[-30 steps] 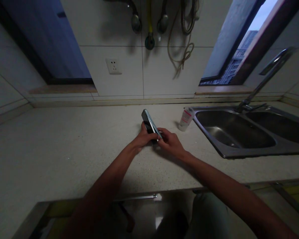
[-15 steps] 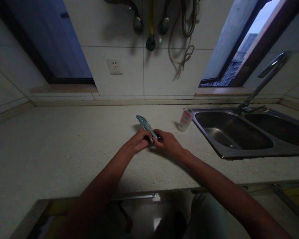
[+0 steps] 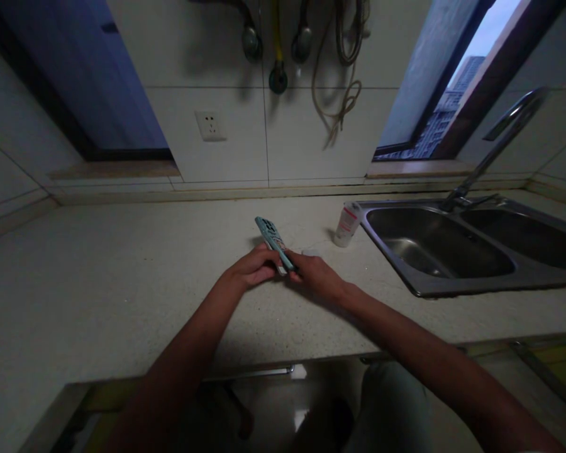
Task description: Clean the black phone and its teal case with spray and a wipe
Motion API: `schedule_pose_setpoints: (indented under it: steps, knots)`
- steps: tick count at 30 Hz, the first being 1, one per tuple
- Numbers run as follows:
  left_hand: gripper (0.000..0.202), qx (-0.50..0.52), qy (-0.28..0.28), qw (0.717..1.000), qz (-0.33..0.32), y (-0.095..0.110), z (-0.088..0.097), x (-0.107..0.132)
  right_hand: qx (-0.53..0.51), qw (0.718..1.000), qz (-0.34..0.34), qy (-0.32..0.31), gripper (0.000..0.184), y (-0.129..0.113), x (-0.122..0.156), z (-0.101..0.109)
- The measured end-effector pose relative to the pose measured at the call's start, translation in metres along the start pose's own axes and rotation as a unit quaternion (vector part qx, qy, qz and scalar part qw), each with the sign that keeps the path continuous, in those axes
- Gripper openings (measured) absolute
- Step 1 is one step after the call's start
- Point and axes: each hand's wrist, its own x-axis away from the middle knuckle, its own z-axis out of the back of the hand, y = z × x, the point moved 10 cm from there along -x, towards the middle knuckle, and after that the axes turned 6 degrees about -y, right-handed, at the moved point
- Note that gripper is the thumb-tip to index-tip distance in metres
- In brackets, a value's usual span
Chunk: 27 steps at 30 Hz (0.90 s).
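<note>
Since a second ago the phone (image 3: 270, 236) has turned over, so its blue-green back shows and not its dark screen. Both hands are closed on its bottom end. The left hand (image 3: 252, 267) curls around that end from the 9 o'clock side. The right hand (image 3: 317, 274) pinches it from the 3 o'clock side. The rest of the phone sticks out past the fingers toward 11 o'clock, tilted up off the counter (image 3: 99, 264). A small bottle (image 3: 346, 224) stands at 2 o'clock from the hands, just beside the sink (image 3: 419, 290).
</note>
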Motion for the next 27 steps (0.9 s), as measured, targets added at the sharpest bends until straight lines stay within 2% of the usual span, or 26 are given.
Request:
schedule_pose_setpoints:
  steps: [5,9,11,14,15,18,20,22,23,25,27]
  knots:
    - [0.029,-0.001,-0.003,1.0,-0.003,0.0,0.004,-0.001,0.015,1.0,-0.011,-0.006,0.052,0.0,0.0,0.002]
    - [0.041,0.0,-0.014,0.999,0.032,-0.002,0.002,0.003,0.027,0.999,-0.028,0.014,0.048,0.014,0.002,0.02]
    - [0.044,-0.007,0.002,0.998,0.057,-0.005,0.003,0.006,0.015,0.998,-0.036,0.049,0.039,0.023,0.004,0.033]
    - [0.045,-0.019,0.035,0.997,0.065,-0.004,0.005,0.011,-0.032,0.987,-0.073,0.14,0.019,0.04,0.012,0.053]
    - [0.045,-0.024,0.044,0.997,0.065,-0.003,0.006,0.013,-0.06,0.98,-0.086,0.169,0.018,0.045,0.015,0.057]
    - [0.034,-0.031,0.094,0.993,0.059,0.004,0.015,0.015,-0.213,0.943,-0.11,0.231,0.025,0.057,0.019,0.058]
    - [0.026,-0.035,0.134,0.99,0.034,0.013,0.025,0.016,-0.355,0.896,-0.117,0.239,0.029,0.065,0.017,0.051]
    - [0.032,-0.093,0.186,0.978,-0.003,0.026,0.037,0.018,-0.472,0.843,-0.128,0.227,0.032,0.071,0.012,0.042]
    - [0.038,-0.149,0.215,0.965,-0.025,0.033,0.042,0.021,-0.509,0.821,-0.138,0.22,0.031,0.074,0.011,0.038]
    - [0.047,-0.283,0.268,0.919,-0.064,0.048,0.047,0.027,-0.552,0.789,-0.167,0.212,0.025,0.081,0.009,0.03]
    - [0.051,-0.381,0.283,0.876,-0.08,0.054,0.044,0.03,-0.576,0.767,-0.193,0.208,0.02,0.086,0.009,0.022]
